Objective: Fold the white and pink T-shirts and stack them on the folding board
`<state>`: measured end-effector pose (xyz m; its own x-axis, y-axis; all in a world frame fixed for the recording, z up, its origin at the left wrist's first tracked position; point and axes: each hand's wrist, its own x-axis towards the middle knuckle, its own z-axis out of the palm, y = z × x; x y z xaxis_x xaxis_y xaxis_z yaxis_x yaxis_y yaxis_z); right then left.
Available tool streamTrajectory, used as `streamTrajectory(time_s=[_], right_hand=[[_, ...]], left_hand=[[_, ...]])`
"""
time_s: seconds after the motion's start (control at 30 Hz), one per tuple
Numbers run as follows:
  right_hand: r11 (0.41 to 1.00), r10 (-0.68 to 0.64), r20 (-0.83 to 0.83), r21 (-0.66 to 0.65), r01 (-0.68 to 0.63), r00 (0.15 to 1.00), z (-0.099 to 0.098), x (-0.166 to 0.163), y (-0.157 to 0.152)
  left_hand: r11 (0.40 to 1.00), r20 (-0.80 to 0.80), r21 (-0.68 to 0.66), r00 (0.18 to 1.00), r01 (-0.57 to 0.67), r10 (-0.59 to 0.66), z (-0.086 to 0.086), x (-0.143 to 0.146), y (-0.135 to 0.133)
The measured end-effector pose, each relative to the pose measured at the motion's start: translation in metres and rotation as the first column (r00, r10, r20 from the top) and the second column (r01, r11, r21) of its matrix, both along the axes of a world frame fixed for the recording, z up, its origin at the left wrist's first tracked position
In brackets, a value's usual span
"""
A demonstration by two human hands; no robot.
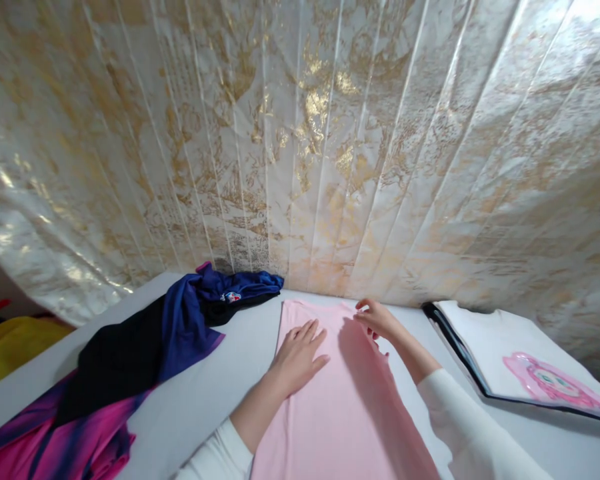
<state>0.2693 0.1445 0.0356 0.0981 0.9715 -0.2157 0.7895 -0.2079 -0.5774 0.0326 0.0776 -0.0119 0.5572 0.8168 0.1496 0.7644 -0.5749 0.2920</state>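
A pale pink garment (340,413) lies folded lengthwise on the white table (230,373), running from the wall toward me. My left hand (299,357) rests flat on it, fingers spread, near its far left part. My right hand (377,320) pinches the folded edge of the pink garment near its far end, fingers closed on the fabric. Both arms wear white sleeves.
A heap of blue, black and magenta clothing (130,360) lies on the table's left side. At the right sits a folded white shirt with a pink cartoon print (525,363) on a dark board. A gold-patterned sheet (300,147) hangs behind. Yellow fabric (10,343) shows at far left.
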Motion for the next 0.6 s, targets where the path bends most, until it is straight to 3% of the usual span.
streamTrajectory(time_s=[0.13,0.27,0.43,0.6], right_hand=[[0.989,-0.006,-0.061,-0.149,-0.003,0.998,-0.013,-0.030,0.021],[0.978,-0.004,-0.105,-0.207,-0.017,0.994,-0.025,-0.041,0.028],[0.978,0.052,-0.182,-0.189,-0.087,0.982,-0.025,-0.046,0.021],[0.988,0.106,-0.259,-0.079,-0.131,0.960,-0.016,-0.036,0.020]], left_hand=[[1.000,0.002,0.007,1.000,0.001,-0.001,0.001,-0.001,0.000],[1.000,0.009,0.004,1.000,-0.002,0.002,-0.001,0.000,0.000],[1.000,0.035,0.006,0.999,0.000,0.000,-0.003,-0.001,0.001],[1.000,0.056,0.027,0.998,0.002,-0.004,0.003,0.001,-0.002]])
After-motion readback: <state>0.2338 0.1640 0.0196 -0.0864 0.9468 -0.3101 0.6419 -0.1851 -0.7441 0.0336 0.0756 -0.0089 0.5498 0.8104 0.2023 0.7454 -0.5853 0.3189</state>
